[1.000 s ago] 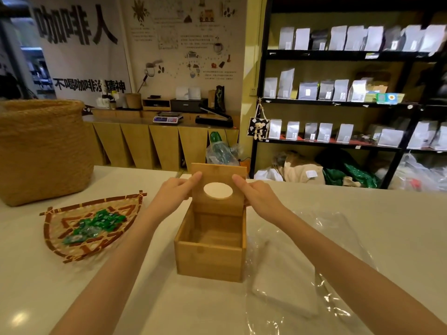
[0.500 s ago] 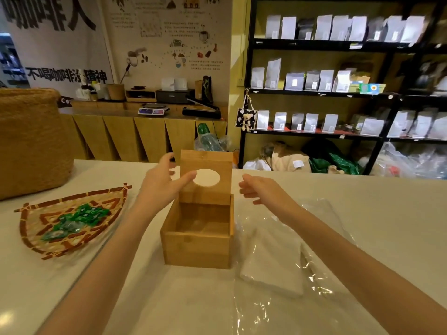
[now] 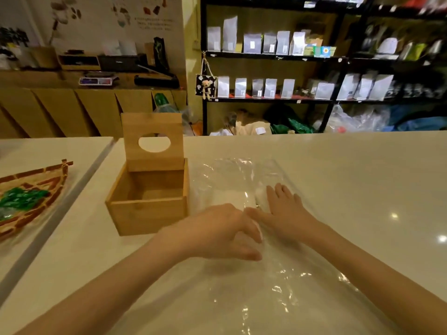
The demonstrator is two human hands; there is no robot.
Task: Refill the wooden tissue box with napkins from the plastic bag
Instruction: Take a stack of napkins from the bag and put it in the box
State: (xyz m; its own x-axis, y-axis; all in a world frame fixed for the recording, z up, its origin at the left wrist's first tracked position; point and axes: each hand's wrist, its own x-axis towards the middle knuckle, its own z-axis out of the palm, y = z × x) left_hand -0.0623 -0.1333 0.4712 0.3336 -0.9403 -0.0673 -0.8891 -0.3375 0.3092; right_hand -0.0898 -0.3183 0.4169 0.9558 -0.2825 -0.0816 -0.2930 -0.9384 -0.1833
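White counter [image 3: 338, 180], black shelving [image 3: 338, 59] of pouches, wooden cabinets [image 3: 72, 110] behind

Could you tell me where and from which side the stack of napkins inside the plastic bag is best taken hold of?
Probably by its near edge, reached through the bag's near end, which looks like the loose one. The napkins lie flat under the film beside the box, so they cannot be pinched from above. Both hands, left and right, are already there.

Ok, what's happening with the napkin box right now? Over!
Both hands, left hand and right hand, on the plastic bag, nothing gripped yet. Wooden tissue box empty, lid up. Napkins in bag. Nothing in the way.
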